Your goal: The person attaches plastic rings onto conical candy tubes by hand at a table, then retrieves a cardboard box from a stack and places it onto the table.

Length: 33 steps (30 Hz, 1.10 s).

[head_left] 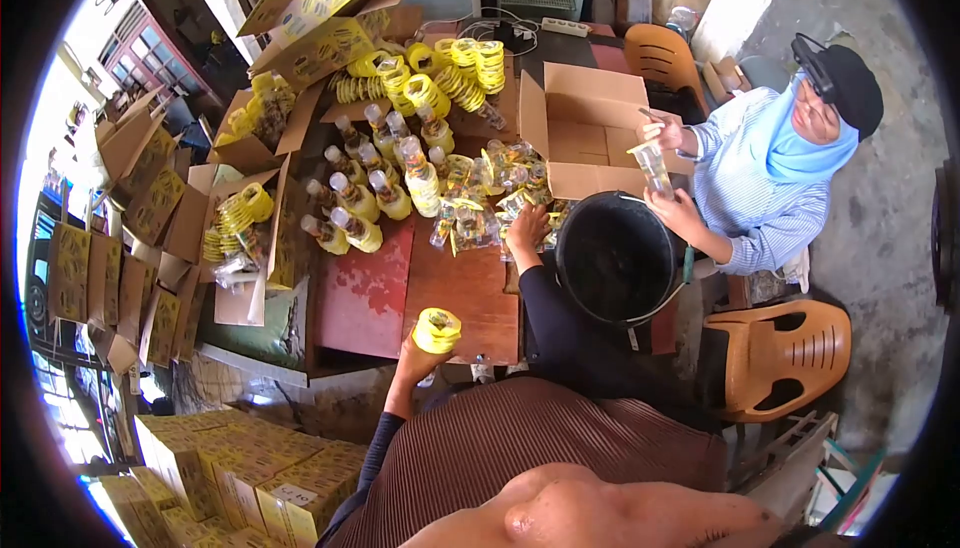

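Observation:
Low at the table's front edge, my left hand (422, 361) is closed around a clear plastic cup with stacked yellow rings (437, 330) at its top, their opening facing up. My right hand (527, 230) reaches into a pile of small clear packets (470, 216) with colourful contents; its fingers are bent over a packet, and their tips are partly hidden. Several clear cups with yellow rings round their lower ends (352, 195) stand left of the pile. A black bucket (612, 258) is just right of my right forearm.
Stacks of yellow rings (425, 93) lie at the back near an open carton (590, 128). Across the bucket, a co-worker (770, 178) holds a clear cup with a yellow rim (652, 166). Printed cartons (240, 478) crowd the left side; an orange chair (780, 363) stands at right.

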Available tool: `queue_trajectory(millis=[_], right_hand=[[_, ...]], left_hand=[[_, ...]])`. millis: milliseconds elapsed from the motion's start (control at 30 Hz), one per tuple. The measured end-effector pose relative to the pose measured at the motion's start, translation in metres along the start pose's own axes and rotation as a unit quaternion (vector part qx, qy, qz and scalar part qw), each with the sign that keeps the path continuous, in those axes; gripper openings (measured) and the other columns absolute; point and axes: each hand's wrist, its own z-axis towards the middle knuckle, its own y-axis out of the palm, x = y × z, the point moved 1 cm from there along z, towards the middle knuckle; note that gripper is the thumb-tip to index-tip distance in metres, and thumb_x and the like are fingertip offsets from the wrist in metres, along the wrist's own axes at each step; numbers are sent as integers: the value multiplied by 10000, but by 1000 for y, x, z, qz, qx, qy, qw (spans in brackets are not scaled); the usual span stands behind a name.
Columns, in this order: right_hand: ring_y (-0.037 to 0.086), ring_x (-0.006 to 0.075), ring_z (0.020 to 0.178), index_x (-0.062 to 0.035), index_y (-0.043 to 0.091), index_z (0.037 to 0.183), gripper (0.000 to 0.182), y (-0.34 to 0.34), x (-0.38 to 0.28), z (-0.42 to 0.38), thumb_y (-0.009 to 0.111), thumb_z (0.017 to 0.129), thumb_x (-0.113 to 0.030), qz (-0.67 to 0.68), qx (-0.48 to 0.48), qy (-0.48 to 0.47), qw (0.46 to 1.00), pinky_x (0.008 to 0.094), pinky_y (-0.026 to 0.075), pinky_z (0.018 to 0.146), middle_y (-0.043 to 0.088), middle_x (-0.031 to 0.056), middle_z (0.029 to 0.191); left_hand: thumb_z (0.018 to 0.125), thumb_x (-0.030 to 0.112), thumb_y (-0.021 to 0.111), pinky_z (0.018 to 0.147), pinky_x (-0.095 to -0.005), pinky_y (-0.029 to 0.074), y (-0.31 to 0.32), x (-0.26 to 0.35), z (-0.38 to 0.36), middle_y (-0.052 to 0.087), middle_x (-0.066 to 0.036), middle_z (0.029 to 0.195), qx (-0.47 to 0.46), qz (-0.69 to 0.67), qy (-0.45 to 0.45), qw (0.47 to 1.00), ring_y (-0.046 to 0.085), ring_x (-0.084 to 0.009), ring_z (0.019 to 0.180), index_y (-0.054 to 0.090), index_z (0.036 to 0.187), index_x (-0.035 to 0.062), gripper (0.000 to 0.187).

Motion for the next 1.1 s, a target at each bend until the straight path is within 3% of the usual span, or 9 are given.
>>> queue_trajectory(millis=[100,200,233,400,533,600,900,1000,1100], right_hand=[[449,376,1115,-17,446,1199,547,-64,-37,-53,694,754,-216,92,98,-34,990,498,362,937,489,229,1144],[505,269,1059,-32,361,1226,550,-89,-41,-73,694,796,-110,424,-10,-210,881,449,427,911,445,155,1150],[539,180,976,-22,372,1207,498,-126,-54,-100,685,836,-132,510,-108,-135,843,293,469,795,508,101,1107],[476,176,1105,-47,315,1267,566,-188,-49,-140,672,827,-26,647,-139,-169,731,330,427,946,459,101,1193],[518,179,1067,-110,132,1420,844,-211,-30,-160,670,791,56,615,-92,-229,749,320,467,932,400,100,1278],[521,169,1058,-95,166,1419,828,-220,-18,-169,683,787,41,605,-77,-220,761,316,459,934,420,94,1269],[469,214,1178,-17,257,1407,861,-269,22,-183,784,731,-102,478,-221,-205,825,356,395,996,459,107,1302],[344,283,1298,5,116,1449,1144,-304,37,-189,867,625,-251,346,-113,-315,876,416,346,1026,353,202,1383],[341,266,1309,4,149,1449,951,-385,21,-207,769,752,-183,329,20,-324,887,411,327,1035,334,183,1421]], left_hand=[[637,171,826,848,-322,494,6,3,21,655,-67,1038,-16,-25,25,999,623,-160,954,591,1110,43,543],[637,205,820,864,-335,487,12,6,51,641,-89,1069,-31,9,29,999,619,-199,998,584,1131,55,567],[638,201,818,869,-334,485,14,12,60,638,-92,1070,-29,14,47,998,618,-201,1001,585,1127,55,561],[646,173,802,876,-329,481,31,58,90,633,-90,1085,-62,-29,116,991,615,-197,1005,589,1114,54,528],[679,112,767,867,-309,481,52,78,100,646,-66,1051,-120,-83,137,980,623,-164,970,568,1138,36,506],[694,76,748,751,-282,502,61,85,103,642,-15,963,-145,-125,159,969,594,-98,840,553,1141,29,490],[651,142,837,901,-316,465,77,127,91,640,-73,1096,-258,-60,235,935,595,-133,995,501,1230,25,679],[658,139,834,901,-313,466,72,138,87,641,-81,1092,-296,-134,198,925,602,-140,991,508,1210,19,652],[662,126,828,885,-302,473,67,136,88,648,-81,1073,-259,-121,242,927,610,-144,970,514,1194,11,628]])
